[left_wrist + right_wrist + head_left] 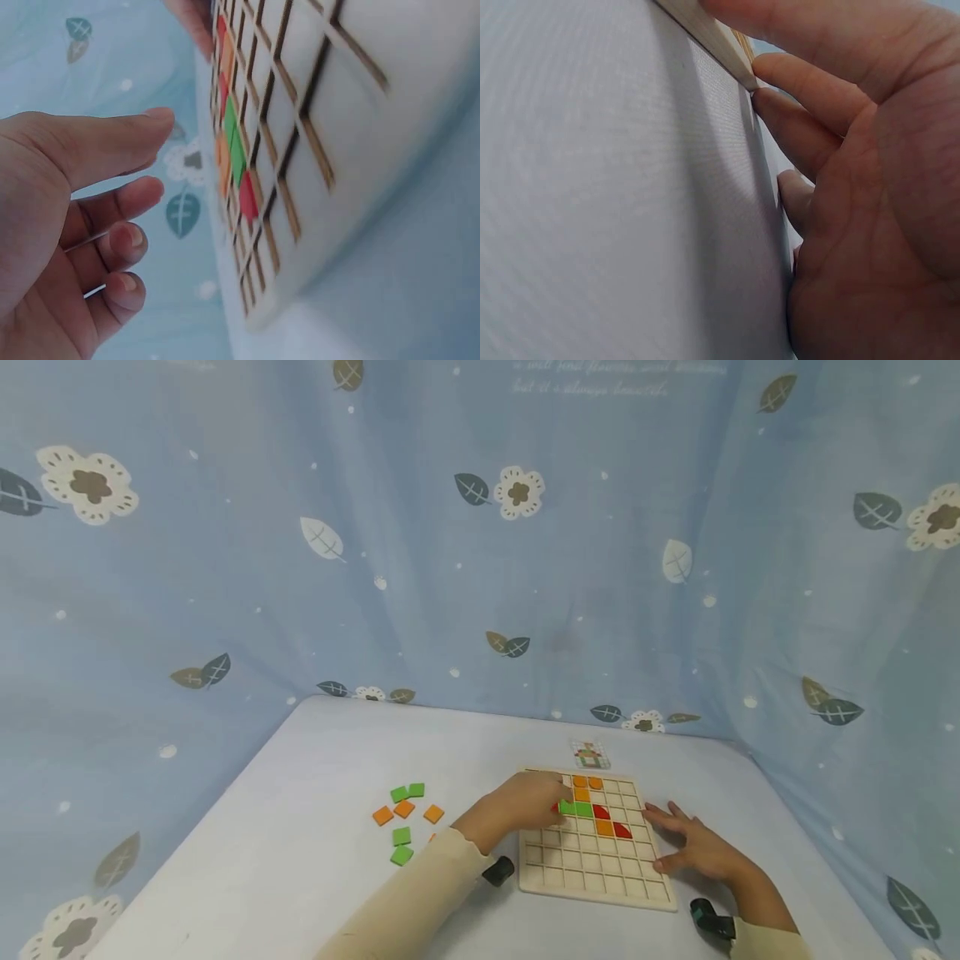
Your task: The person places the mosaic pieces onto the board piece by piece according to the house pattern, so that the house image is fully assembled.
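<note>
A pale wooden grid board [592, 864] lies on the table with coloured tiles in some of its cells. My left hand [525, 802] hovers over the board's left side, its fingertips close by the green tiles [576, 808]. In the left wrist view, thumb and fingers [112, 214] are loosely bent and apart, with nothing between them. Red quarter-round tiles [622, 831] and orange tiles [582, 794] sit near the green ones. At the board's right edge, my right hand [697, 852] rests with spread fingers, thumb and fingertips touching the rim [731, 60].
Loose green tiles [401, 836] and orange tiles [433, 813] lie scattered left of the board. A small pattern card [590, 754] lies behind the board. A blue floral curtain [420, 568] surrounds the white table [262, 852].
</note>
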`<state>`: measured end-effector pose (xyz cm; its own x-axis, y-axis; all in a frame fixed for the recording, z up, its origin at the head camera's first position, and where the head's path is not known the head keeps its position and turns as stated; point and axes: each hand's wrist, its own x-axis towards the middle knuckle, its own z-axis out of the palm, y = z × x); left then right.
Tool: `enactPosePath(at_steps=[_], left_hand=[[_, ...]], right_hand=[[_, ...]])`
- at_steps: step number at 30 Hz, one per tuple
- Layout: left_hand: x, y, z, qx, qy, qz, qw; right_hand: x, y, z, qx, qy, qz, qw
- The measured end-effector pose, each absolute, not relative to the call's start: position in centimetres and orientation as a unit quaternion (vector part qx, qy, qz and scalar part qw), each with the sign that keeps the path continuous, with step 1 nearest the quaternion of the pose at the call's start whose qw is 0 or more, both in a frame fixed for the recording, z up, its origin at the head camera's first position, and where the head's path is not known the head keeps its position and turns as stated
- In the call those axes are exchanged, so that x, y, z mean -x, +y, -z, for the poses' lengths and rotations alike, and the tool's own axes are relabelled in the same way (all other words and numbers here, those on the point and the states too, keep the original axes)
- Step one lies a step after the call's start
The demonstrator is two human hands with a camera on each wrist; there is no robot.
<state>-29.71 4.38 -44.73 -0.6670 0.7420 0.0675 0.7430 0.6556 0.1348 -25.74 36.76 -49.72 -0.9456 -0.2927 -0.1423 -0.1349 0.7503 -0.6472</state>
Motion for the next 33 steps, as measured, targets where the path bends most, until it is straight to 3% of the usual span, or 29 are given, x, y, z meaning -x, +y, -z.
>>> enactPosePath(at_steps=[16,33], left_hand=[[29.9,-1.5,44.3,0.383,-0.921,0.064,0.022],[28.4,-6.7,44.0,0.352,-0.935,0.042,0.002]], right_hand=[[25.3,36.8,49.8,0.105,0.929,0.338,0.113],[25.8,36.8,49.9,0.108,0.931,0.330,0.112]])
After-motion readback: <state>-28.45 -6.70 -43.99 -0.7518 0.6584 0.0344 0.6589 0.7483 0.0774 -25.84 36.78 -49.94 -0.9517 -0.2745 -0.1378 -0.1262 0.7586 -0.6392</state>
